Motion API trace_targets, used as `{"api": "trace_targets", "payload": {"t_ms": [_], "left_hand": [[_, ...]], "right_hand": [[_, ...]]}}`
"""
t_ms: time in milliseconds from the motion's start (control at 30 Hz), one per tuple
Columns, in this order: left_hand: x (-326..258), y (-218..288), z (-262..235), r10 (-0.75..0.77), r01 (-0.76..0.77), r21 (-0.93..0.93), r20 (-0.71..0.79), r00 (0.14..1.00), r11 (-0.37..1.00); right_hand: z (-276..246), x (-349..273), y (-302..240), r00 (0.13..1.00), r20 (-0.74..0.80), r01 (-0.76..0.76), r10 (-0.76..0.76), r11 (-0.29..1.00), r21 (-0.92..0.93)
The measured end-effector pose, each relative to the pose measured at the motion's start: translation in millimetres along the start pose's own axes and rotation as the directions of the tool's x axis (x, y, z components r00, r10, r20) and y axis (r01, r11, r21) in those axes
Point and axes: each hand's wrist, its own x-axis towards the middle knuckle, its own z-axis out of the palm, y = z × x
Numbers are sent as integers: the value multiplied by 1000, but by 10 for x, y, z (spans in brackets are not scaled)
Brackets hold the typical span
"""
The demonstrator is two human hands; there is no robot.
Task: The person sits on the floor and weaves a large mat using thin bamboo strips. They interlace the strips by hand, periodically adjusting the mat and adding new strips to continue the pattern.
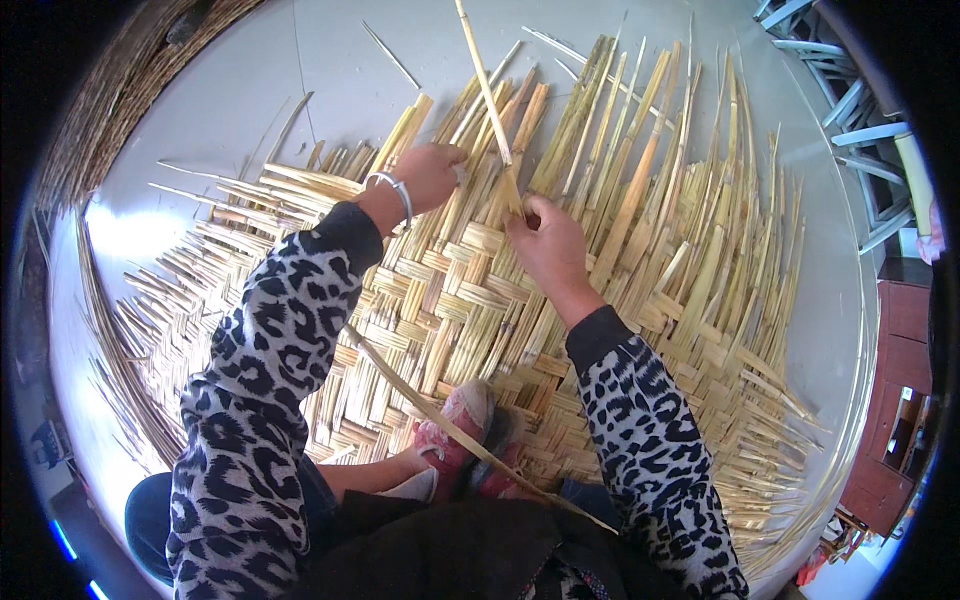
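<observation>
Pink shoes point(465, 440) on woven mat point(640, 300); right hand point(548, 245) fingers pinch strip point(487, 85); left hand point(428, 175) fingers press loose strips.

I see pale grey floor point(250, 90), smooth, glossy glare patch at left. Large woven bamboo mat point(470, 300) lies flat on it, loose strip ends point(700, 200) fanning outward toward far and right edges. Few stray thin slivers point(390, 57) lie on bare floor beyond mat. Bundle of long strips point(110, 340) curves along floor at left.
</observation>
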Motion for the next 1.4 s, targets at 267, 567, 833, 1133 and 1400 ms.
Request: {"api": "trace_targets", "payload": {"t_ms": [267,567,833,1133,1400], "left_hand": [[310,146,-5,-249,364,-183,455,855,913],[401,250,87,-224,194,227,115,968,954],[234,170,-105,-238,359,-271,393,888,893],[189,277,-108,-216,361,-263,453,865,895],[206,222,-5,-171,300,-259,426,889,918]], "right_hand": [[-153,-90,-85,997,47,-65,62,994,82],[-194,-133,-45,993,79,-93,82,985,147],[-163,-119,9,995,77,-80,67,981,177],[-241,-138,21,986,123,-147,114,942,303],[-251,-142,30,987,129,-135,95,929,345]]}}
